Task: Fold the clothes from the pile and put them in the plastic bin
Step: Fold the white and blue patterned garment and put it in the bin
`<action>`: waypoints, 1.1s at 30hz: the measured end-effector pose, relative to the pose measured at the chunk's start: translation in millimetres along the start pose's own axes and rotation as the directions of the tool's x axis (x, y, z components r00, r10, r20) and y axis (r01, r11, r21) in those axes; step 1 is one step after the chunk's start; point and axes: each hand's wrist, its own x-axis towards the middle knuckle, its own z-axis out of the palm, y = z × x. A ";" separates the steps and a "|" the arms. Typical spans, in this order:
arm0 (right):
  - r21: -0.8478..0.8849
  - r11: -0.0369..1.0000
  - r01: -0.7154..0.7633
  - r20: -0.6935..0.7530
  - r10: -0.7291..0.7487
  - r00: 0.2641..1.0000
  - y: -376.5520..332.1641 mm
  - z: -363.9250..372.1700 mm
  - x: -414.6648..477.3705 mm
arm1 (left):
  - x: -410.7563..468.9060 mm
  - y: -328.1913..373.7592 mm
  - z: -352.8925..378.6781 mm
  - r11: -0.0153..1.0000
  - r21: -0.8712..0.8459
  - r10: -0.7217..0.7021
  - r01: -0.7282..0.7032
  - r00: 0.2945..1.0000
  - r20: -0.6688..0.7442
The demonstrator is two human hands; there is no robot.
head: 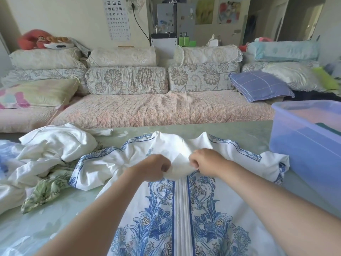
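On the desk [60, 215], which wears a smooth pale green cover with a faint leaf pattern, a white garment [212, 209] lies spread toward the person. Its thin cloth is printed with dense blue scrollwork and flowers on either side of a plain white pleated strip edged in blue. Near the neckline the left hand [156, 166] and the right hand [203, 160] sit close together. Each has its fingers [193, 162] curled tight and pinches a bunched fold of the white fabric, which puckers up between them. The garment's far part is rumpled, its blue-bordered edges curling in soft waves. The pile [55, 150] sits on the desk's left side, just beside the garment: crumpled white cloth on top, and a wrinkled green floral piece [46, 191] trailing out below it. The plastic bin [302, 145] stands on the right of the desk, a translucent bluish box with rounded corners; something dark green [328, 127] shows inside at the picture's edge. Behind the desk runs a long sofa [147, 108] with a quilted pinkish seat cover and floral bolsters. A blue checked pillow [260, 85] rests at its right end. An eye chart [117, 17] hangs on the cream wall above.
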 end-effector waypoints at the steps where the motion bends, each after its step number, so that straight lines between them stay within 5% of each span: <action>1: 0.020 1.000 -0.005 0.068 0.004 0.998 -4.7 -0.1 -3.0 | -2.6 0.3 2.4 1.000 0.026 -0.003 0.000 0.996 0.089; 5: 0.162 0.981 -0.106 0.402 0.033 0.915 -23.6 -3.5 -9.6 | -15.3 6.9 -4.9 0.992 0.061 -0.125 0.110 0.814 0.567; 7: 0.291 0.938 -0.189 0.461 0.035 0.887 -28.2 -6.0 -8.0 | -19.8 6.7 -13.1 0.962 -0.083 -0.162 0.261 0.788 0.594; 9: 0.397 0.885 -0.242 0.323 0.112 0.940 -25.7 -8.6 -1.5 | -12.9 2.4 -20.1 0.918 -0.228 -0.196 0.326 0.869 0.454; 11: 0.386 0.888 -0.249 0.039 0.254 0.967 -15.3 -11.0 8.4 | 1.5 -3.9 -21.8 0.906 -0.264 -0.296 0.331 0.941 0.166; 14: 0.360 0.862 -0.357 -0.262 0.461 0.848 6.8 -9.2 22.9 | 23.2 -22.8 -16.1 0.851 -0.367 -0.473 0.375 0.851 -0.229; 17: 0.365 0.785 -0.501 -0.236 0.598 0.766 31.4 2.5 37.3 | 47.4 -39.2 -6.8 0.849 -0.299 -0.516 0.436 0.808 -0.285; 23: 0.457 0.797 -0.396 -0.173 0.516 0.839 64.9 27.8 65.5 | 97.0 -53.0 5.5 0.820 -0.395 -0.527 0.414 0.816 -0.238; 26: 0.762 0.591 -0.265 -0.173 0.580 0.796 70.7 31.0 79.9 | 107.0 -52.5 5.0 0.671 -0.711 -0.548 0.209 0.786 -0.287; 30: 0.972 0.208 -0.106 -0.094 0.762 0.641 81.5 28.9 91.1 | 106.3 -64.7 -3.4 0.150 -0.982 -0.764 -0.112 0.617 -0.188; 31: 0.978 0.186 -0.092 -0.089 0.776 0.625 83.5 28.9 93.4 | 104.5 -69.5 -3.3 0.083 -0.986 -0.776 -0.142 0.611 -0.154; 33: 0.974 0.204 -0.099 -0.091 0.751 0.654 80.1 28.4 95.1 | 101.9 -78.9 0.3 0.115 -0.992 -0.754 -0.060 0.645 -0.127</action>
